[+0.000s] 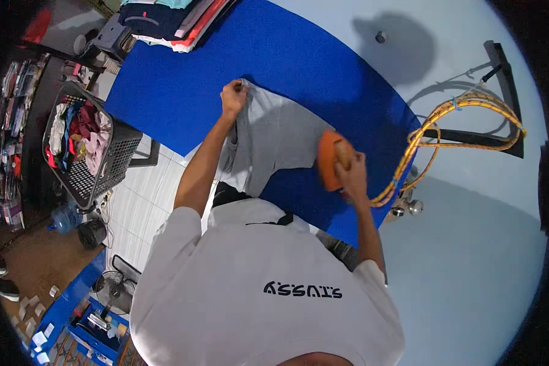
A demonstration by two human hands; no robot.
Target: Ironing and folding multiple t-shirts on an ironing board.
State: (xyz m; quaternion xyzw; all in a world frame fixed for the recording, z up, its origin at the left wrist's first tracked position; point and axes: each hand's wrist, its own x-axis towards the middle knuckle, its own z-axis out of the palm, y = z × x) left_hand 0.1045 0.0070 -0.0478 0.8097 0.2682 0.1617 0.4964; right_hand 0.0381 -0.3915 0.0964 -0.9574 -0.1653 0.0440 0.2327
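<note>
A grey cloth garment [286, 130], possibly trousers, lies across the blue-covered table [311, 68], partly hanging over its near edge. My left hand [234, 97] pinches the garment's upper left corner. In my right hand [353, 176] is an orange clothes iron [330, 160], gripped by its handle and slightly blurred. The iron is at the garment's right end; its soleplate is hidden, so I cannot tell whether it touches the cloth. A yellow cord [402, 171] runs from beside my right wrist up to the wall.
A stack of folded clothes [164, 23] rests on the table's far left. Left of the table stands a grey laundry basket [114, 151] holding crumpled clothes. The cord loops over a black wall bracket [508, 91]. A fan [114, 290] and a blue crate [96, 341] are at lower left.
</note>
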